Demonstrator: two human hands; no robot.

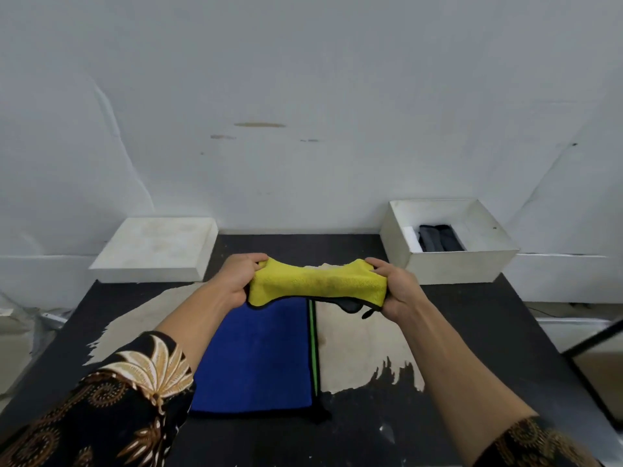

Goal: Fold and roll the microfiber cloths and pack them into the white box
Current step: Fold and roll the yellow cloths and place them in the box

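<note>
I count two grips of mine, my left grip (pixel 236 279) and my right grip (pixel 397 288), each closed on one end of the one yellow cloth (pixel 317 283). Just below that yellow cloth lies one blue cloth (pixel 259 358) flat on the table (pixel 472 332), with one green edge (pixel 313 348) showing from under its right side, so three cloths out here. Beyond the yellow cloth stand two white pieces: one open white box (pixel 451 264) to the right and one white lid (pixel 155 247) to the left. Inside the box I see one dark roll (pixel 436 238); whether it is more than one, I cannot tell.
</note>
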